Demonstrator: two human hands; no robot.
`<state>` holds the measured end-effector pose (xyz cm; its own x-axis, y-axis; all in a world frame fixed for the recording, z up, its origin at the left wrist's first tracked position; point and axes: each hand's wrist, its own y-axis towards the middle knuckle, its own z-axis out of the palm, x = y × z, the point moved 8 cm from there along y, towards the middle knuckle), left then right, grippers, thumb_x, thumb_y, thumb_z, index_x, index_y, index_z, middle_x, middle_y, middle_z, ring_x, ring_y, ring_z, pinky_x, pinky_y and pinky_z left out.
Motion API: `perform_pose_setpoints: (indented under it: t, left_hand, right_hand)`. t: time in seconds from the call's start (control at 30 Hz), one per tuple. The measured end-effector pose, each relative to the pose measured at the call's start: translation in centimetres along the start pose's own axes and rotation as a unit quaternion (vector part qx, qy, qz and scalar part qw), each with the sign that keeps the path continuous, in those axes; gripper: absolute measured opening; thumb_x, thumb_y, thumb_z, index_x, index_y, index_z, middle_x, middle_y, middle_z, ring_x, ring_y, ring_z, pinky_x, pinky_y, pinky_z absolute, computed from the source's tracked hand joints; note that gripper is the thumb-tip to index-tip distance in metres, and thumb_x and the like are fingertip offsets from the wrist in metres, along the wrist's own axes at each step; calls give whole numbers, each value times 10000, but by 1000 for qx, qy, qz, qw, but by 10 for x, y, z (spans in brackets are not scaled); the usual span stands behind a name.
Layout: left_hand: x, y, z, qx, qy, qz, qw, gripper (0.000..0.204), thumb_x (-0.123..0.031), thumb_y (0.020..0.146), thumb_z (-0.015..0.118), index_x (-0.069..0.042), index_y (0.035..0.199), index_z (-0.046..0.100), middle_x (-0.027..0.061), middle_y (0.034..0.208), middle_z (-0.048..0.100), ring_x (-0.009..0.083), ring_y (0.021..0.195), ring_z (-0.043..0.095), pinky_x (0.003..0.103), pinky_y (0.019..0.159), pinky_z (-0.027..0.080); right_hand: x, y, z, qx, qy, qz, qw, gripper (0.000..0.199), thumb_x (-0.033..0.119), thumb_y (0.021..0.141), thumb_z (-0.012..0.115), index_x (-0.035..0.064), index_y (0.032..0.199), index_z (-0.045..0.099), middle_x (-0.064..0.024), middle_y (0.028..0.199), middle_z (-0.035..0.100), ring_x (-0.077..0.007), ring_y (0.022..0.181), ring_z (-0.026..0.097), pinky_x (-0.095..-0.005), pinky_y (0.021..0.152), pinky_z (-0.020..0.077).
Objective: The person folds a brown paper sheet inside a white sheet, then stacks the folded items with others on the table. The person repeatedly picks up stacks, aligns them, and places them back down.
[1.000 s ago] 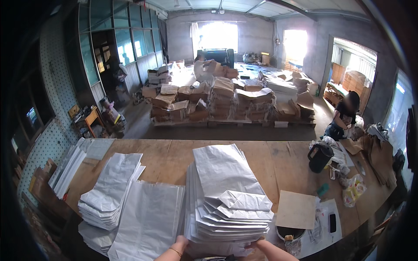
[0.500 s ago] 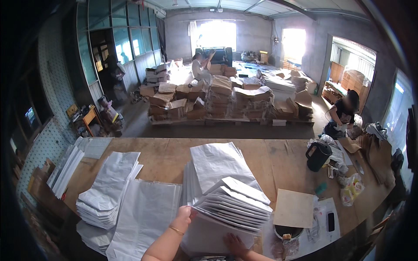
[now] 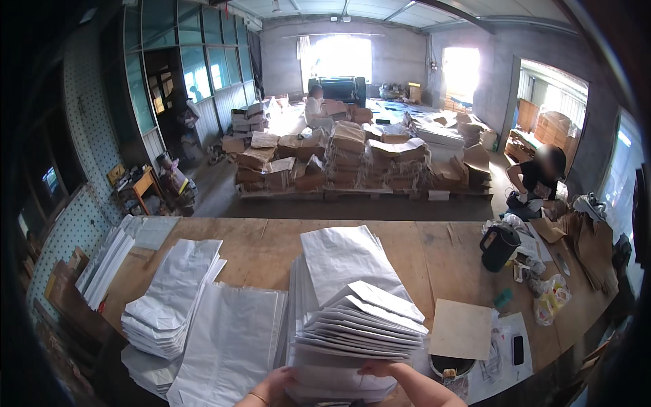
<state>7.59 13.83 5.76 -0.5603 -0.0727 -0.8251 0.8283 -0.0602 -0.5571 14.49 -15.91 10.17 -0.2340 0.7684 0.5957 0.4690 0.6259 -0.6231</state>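
Head view: both hands — left hand [image 3: 268, 390] and right hand [image 3: 390, 372] — are gripping the near end of a fanned stack of white paper bags [image 3: 356, 319] on the wooden surface [image 3: 441, 251]; the second pile [image 3: 173, 298] alongside is seemingly awaiting handling.

Daylight is pouring in through the far window [image 3: 337, 57] and a doorway [image 3: 461, 70] to its right, both blowing out to plain white. Glare is spilling onto the floor and the cardboard stacks [image 3: 352, 159] below them. The near tabletop [image 3: 420, 251] is sitting in softer, even light, and the white paper bags [image 3: 352, 319] are reading bright without harsh shadows. The left wall is falling into gloom. The fisheye lens is bending straight edges toward the rim, and a black vignette is swallowing the corners. Far detail is looking soft and slightly smeared.
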Motion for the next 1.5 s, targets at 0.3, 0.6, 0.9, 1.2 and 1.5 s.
perform_pose_setpoints:
  t: [0.3,0.6,0.9,1.2,1.5]
  left_hand:
    - [46,15,-14,-128,81,-104,983,143,-133,803,603,8,829,609,80,720,594,171,565,568,309,472,462]
    - [34,36,-41,-255,133,-79,954,256,-95,824,416,-2,676,603,90,590,569,167,433,524,313,360,403]
    - [-125,51,38,-133,-167,-45,976,208,-92,809,387,-105,649,519,16,542,510,102,413,461,214,336,367]
    - [-116,58,26,-59,-170,-53,982,121,-17,790,379,-109,838,441,69,641,515,173,477,495,249,361,379]
    - [-97,46,28,-71,-261,-14,962,156,-14,763,375,-150,813,433,30,628,492,158,496,493,244,369,363]
  right_hand:
    - [-87,-6,27,-244,-277,-15,929,616,495,703,636,112,1178,552,-169,1204,520,-338,1159,440,-371,975,324]
    - [-105,-53,72,-36,-95,261,960,536,495,738,593,147,1145,580,-80,1095,603,-290,1043,541,-387,869,426]
    - [26,-46,73,-271,-18,-69,960,309,244,794,517,136,1075,585,-122,1010,611,-289,943,576,-401,825,437]
    - [52,-20,44,-423,-238,-145,862,312,326,827,531,67,976,624,-138,940,622,-282,929,574,-395,846,409]
    - [36,-9,36,-174,-181,-123,960,307,319,827,537,96,1023,616,-120,984,619,-275,964,560,-388,865,397]
